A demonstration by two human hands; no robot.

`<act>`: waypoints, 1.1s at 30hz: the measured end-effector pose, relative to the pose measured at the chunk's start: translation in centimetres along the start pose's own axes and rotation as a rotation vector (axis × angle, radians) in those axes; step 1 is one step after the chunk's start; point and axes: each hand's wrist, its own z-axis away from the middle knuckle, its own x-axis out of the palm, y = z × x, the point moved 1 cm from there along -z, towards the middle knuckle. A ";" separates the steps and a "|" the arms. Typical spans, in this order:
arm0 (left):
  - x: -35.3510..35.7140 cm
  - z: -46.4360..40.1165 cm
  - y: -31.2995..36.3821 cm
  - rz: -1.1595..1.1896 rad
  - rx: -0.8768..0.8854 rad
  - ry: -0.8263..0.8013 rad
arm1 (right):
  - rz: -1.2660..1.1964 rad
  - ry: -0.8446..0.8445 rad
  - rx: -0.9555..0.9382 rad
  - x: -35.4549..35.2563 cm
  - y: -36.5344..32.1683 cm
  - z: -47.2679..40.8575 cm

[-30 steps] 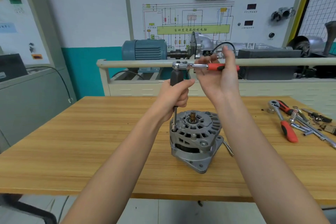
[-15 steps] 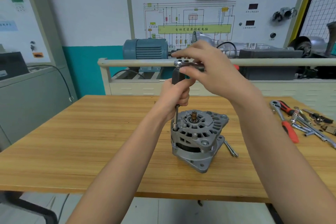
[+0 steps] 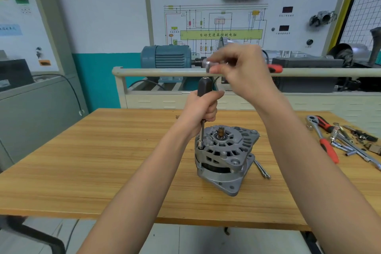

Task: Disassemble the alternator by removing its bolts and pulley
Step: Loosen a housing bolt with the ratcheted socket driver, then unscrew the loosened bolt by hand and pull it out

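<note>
Here your left hand (image 3: 201,107) is wrapped round the black handle of the socket driver (image 3: 204,88), fingers curled tight on it, holding it upright. Straight below that grip the steel shaft runs down to a bolt (image 3: 200,147) at the near-left edge of the alternator (image 3: 223,156), which stands on the wooden worktop (image 3: 103,161) with its shaft end (image 3: 221,131) pointing up.

Your right hand (image 3: 241,70) is above and just to the right of your left grip, fingers closed round the head of a ratchet wrench (image 3: 208,65); the head is blurred, and its red handle (image 3: 275,68) sticks out past the far side of your palm. The ratchet head sits just above the top of the driver handle, apart from it.

Right of the alternator, beside its base, two long bolts (image 3: 261,169) lie on the worktop. Farther right, well away from both grips, lie a second red-handled ratchet (image 3: 323,136) and a scatter of extension bars and sockets (image 3: 354,142).
</note>
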 end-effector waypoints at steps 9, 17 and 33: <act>0.3 0.4 0.2 -0.020 0.000 -0.011 | -0.100 0.031 0.107 -0.7 0.9 0.9; 0.6 0.7 0.4 -0.038 -0.019 0.015 | -0.051 0.127 0.616 -0.2 10.0 8.2; 0.9 0.8 0.2 -0.038 -0.026 -0.007 | 0.223 -0.009 1.119 3.1 20.2 18.5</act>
